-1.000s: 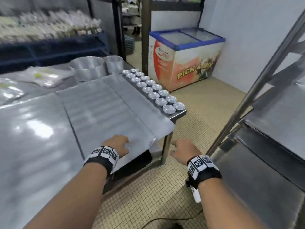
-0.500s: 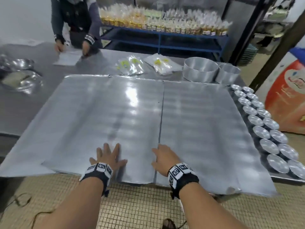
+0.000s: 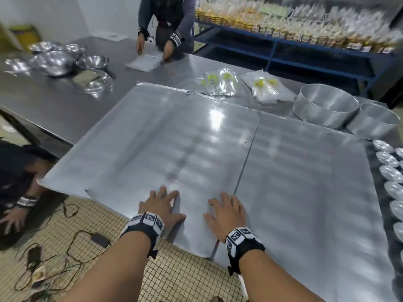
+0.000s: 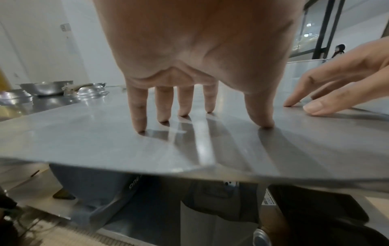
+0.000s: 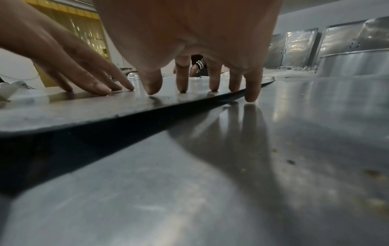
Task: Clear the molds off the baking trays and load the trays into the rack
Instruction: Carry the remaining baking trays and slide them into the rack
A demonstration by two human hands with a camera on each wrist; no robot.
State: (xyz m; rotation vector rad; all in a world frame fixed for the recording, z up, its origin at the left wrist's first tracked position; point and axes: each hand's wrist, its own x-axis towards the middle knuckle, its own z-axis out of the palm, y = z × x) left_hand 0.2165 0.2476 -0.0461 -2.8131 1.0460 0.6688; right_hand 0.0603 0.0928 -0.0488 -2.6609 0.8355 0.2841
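Note:
Flat metal baking trays lie overlapping on the steel table: a left tray on top and a right tray beside it. My left hand lies open with spread fingers pressed on the near edge of the left tray. My right hand is also open, fingertips on that tray's right edge, the little finger over the right tray. Small round molds stand in rows along the table's right edge, off the trays.
Two large round pans stand at the back right, plastic bags behind the trays, steel bowls at the far left. Another person works across the table; someone crouches at the left. Cables lie on the tiled floor.
My view has swung left from the rack and freezer to the table. Both hands have come onto the left tray's near edge and spread flat, closer together than half a second ago.

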